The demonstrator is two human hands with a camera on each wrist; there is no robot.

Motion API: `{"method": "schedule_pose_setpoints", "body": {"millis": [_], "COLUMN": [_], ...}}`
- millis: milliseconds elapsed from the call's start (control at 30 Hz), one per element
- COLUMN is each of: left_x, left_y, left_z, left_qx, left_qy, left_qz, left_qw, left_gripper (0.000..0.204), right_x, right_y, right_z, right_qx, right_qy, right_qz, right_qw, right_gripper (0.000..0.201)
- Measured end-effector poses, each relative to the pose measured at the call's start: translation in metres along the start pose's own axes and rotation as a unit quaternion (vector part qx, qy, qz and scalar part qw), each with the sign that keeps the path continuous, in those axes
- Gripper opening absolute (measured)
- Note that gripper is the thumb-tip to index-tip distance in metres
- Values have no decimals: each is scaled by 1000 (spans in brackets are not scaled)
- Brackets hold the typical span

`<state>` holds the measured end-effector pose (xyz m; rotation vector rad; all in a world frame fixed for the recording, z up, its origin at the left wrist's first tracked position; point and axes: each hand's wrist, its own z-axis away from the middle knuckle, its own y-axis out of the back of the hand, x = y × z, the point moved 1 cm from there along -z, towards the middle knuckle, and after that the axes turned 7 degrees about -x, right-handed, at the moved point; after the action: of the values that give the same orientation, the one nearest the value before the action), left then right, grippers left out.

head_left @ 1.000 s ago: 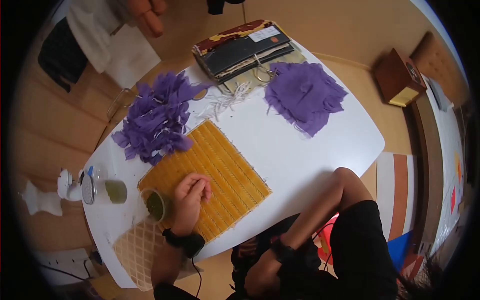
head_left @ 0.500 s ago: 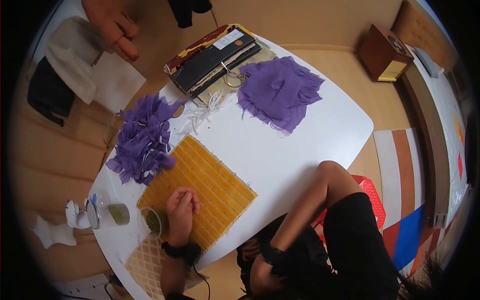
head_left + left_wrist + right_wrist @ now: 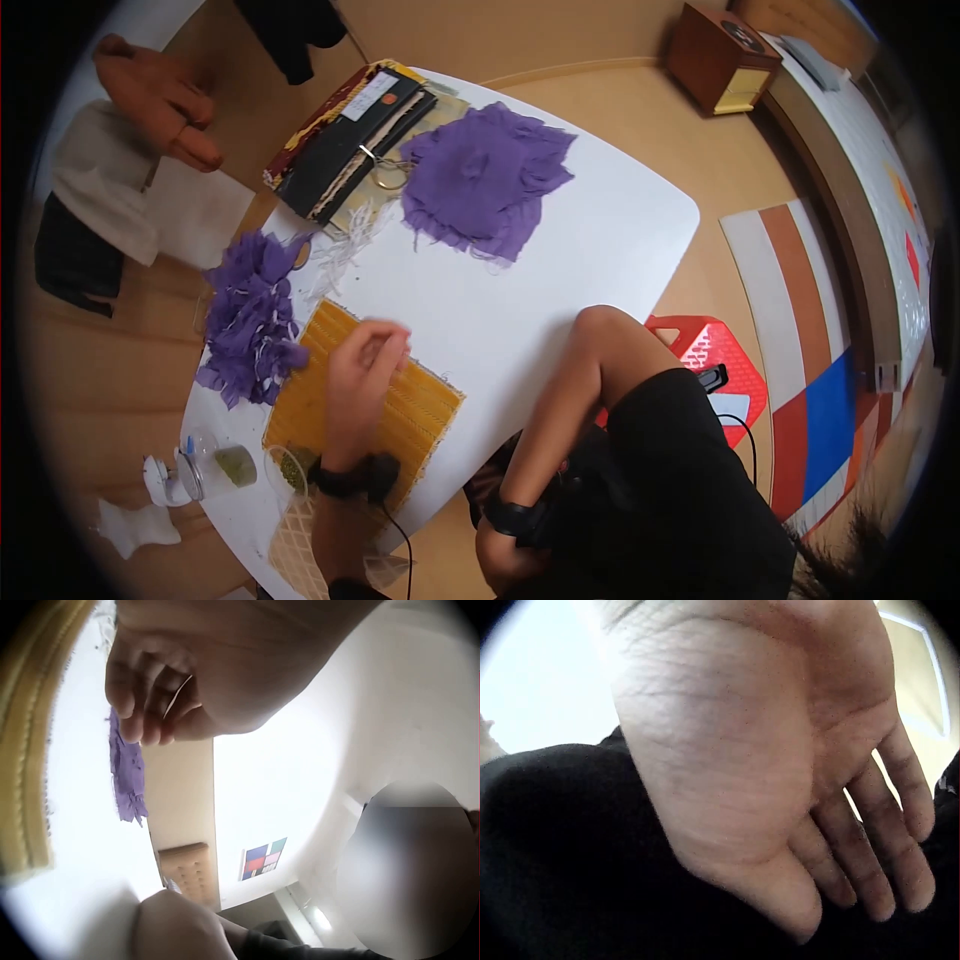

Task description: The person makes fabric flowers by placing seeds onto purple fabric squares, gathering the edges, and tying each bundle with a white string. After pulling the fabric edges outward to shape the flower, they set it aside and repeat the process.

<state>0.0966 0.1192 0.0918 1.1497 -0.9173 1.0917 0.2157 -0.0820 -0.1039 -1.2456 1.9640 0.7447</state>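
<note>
My left hand [image 3: 362,385] hovers over a mustard-yellow striped cloth [image 3: 425,405], its fingers loosely curled. In the left wrist view, nothing sits between those bent fingers [image 3: 154,697] and the thumb. Low by my lap hangs my right hand [image 3: 757,750], fingers spread and relaxed against black clothing, holding nothing; in the head view it is mostly hidden. A clear cup with green bits [image 3: 292,468] stands close to my left wrist. Left of the cloth lies a pile of crumpled purple fabric [image 3: 250,320], and a flatter purple fabric piece [image 3: 480,180] lies farther back.
A black folder [image 3: 345,155] and white threads [image 3: 350,245] lie at the table's back left. A clear jar with green contents [image 3: 234,466] stands at the left edge. A lattice-patterned mat [image 3: 295,545] overhangs the front edge. A red stool [image 3: 735,350] stands to the right.
The head view has swung to the right, so the table things shift left. My left hand has risen from the yellow cloth and moved forward. The right hand stays low.
</note>
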Motion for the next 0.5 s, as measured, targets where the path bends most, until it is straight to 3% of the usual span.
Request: {"method": "schedule_pose_setpoints", "body": {"millis": [100,200,300,367,500], "left_x": [4,14,14,11,0], "left_y": [-11,-23,-33,-42,-50], "left_z": [-59,-118,-166,-187,-205], "left_qx": [-18,22,41,92,75], "left_qy": [-89,-170,-190,-237,-236], "left_qz": [-149,-264,-339,-457,-486], "left_qw": [985,949,920,852,838], "left_gripper": [16,22,25,30,28], "right_x": [-12,-29,-48,-48,-65], "right_y": [-20,5,7,27,55], "right_z": [-6,-16,-17,-31,-39], "right_qx": [-14,-54,-92,-111,-139], "right_qy": [-34,-69,-103,-127,-182], "right_qz": [0,-1,4,6,9], "right_qw": [999,996,990,986,973], "right_gripper": [10,10,11,11,12]}}
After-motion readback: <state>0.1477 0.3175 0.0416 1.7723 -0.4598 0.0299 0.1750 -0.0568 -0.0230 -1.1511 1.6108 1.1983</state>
